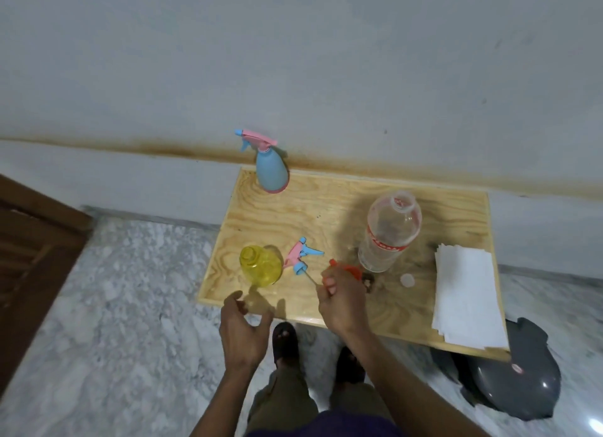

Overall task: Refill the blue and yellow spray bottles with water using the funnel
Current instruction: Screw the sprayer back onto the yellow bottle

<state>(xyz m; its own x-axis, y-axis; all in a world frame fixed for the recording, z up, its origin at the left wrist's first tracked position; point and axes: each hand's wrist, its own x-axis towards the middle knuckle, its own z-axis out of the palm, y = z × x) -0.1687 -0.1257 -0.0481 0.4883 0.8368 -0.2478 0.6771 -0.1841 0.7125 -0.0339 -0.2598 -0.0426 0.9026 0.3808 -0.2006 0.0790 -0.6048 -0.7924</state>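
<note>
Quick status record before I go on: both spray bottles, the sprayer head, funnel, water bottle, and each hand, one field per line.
blue spray bottle: upright at the table's far edge, sprayer head on
yellow spray bottle: upright, near left, neck open
loose sprayer head: lying on the table beside the yellow bottle
funnel: orange, at the right hand's fingertips, partly hidden
water bottle: clear, uncapped, standing mid-table
cap: on the table by the water bottle
right hand: closed around the funnel
left hand: open, empty, at the near edge

Pale wall [326, 61] w/ brown stain band, marble floor [130, 289], plywood table [293, 208], dark wood door [29, 240] at left
</note>
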